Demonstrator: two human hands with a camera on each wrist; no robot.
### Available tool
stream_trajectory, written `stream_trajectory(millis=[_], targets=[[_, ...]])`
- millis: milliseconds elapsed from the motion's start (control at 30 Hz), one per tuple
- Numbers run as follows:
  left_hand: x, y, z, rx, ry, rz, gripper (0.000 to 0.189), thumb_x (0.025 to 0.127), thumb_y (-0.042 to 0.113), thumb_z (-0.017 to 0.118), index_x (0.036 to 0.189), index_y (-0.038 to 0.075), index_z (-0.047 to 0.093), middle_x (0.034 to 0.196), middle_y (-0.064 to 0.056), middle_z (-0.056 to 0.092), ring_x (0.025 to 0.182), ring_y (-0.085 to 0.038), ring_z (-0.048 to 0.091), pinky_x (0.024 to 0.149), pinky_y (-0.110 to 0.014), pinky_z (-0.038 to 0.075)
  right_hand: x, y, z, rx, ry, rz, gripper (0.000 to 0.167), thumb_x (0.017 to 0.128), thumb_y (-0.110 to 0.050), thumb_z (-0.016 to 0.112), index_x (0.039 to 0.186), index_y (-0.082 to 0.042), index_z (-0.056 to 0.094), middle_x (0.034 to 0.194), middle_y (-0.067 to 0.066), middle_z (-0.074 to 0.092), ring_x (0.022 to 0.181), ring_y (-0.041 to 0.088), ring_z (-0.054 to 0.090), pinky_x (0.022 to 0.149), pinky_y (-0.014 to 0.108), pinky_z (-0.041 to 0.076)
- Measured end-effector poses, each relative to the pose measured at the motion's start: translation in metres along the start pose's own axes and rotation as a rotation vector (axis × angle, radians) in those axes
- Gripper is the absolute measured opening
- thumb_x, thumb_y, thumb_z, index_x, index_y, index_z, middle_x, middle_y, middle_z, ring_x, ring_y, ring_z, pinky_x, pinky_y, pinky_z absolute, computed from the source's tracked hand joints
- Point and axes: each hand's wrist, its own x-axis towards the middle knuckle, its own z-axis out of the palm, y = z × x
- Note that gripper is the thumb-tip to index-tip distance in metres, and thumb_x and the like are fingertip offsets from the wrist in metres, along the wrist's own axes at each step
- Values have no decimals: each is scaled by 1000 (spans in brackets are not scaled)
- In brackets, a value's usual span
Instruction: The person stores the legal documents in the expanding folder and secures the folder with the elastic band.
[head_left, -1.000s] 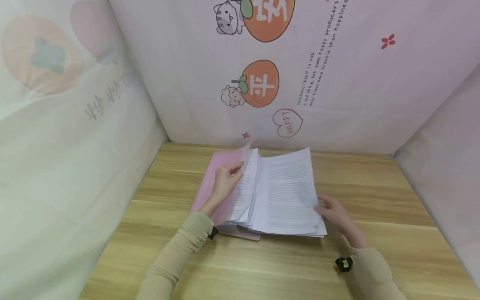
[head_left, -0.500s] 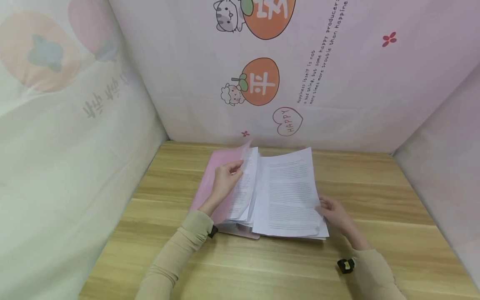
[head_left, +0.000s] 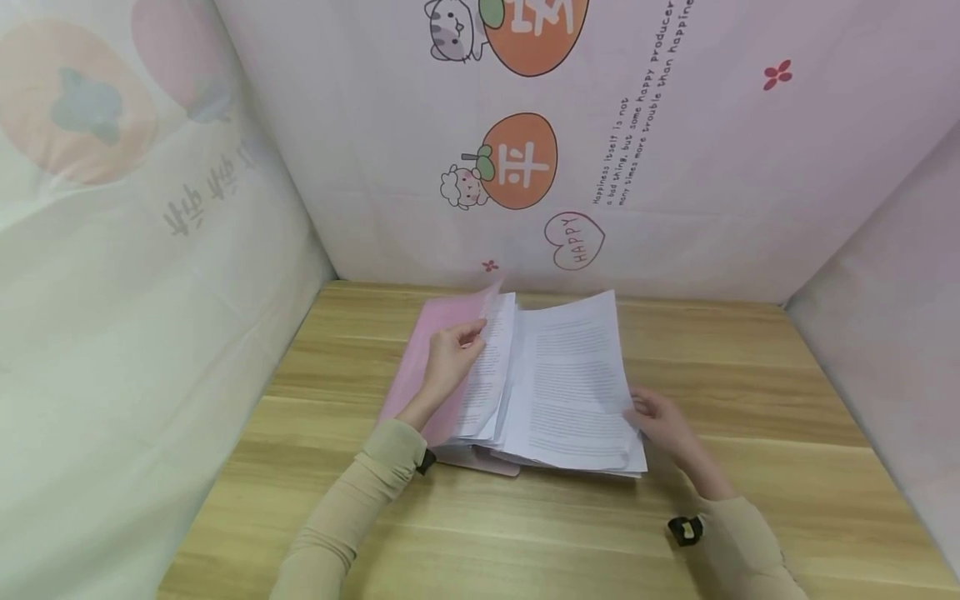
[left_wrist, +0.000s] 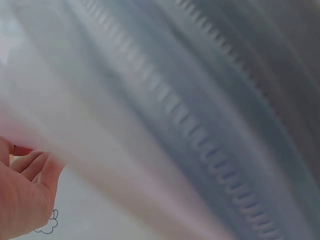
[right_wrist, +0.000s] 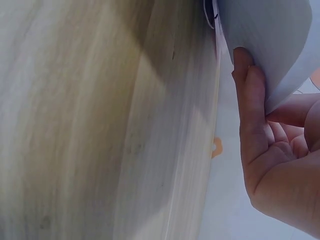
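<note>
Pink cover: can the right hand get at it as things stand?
Probably not: the right hand pinches the printed pages, which lie between it and the pink cover, whose raised edge the left hand holds.

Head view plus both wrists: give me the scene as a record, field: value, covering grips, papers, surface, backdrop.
left grip: left grip pinches pink folder cover by its raised edge
right grip: right grip holds right-hand sheets at their outer edge, thumb and fingers on opposite sides
left papers: left-hand sheets, printed, beside the raised cover
text: too small to read
surface: wood-grain table
backdrop: printed cloth, cartoon fruit, "HAPPY" in a heart
left wrist view: mostly blurred
</note>
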Motion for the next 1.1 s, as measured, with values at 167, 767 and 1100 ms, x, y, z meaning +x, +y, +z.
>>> stream_trajectory(millis=[167, 767, 1100], targets=[[0, 1, 0, 11, 9, 1, 33, 87, 3, 60, 118, 0, 71, 119, -16, 72, 104, -30, 73, 88, -33, 62, -2, 2, -1, 27, 1, -17, 51, 97, 1, 50, 142, 17, 35, 129, 45, 52, 91, 7, 68, 68, 23, 59], [0, 1, 0, -8, -12, -2, 34, 88, 3, 59, 120, -1, 69, 122, -17, 70, 108, -35, 70, 91, -33, 61, -2, 0, -1, 54, -2, 27, 52, 106, -19, 38, 151, 5, 26, 126, 42, 56, 89, 21, 71, 69, 29, 61], [0, 2, 0, 6, 1, -13, 34, 87, 4, 60, 119, 1, 70, 120, -15, 72, 105, -29, 72, 90, -33, 61, -4, 0, 0, 177, -43, -27, 57, 101, -9, 51, 150, 6, 26, 132, 46, 49, 91, 10, 71, 74, 26, 62]])
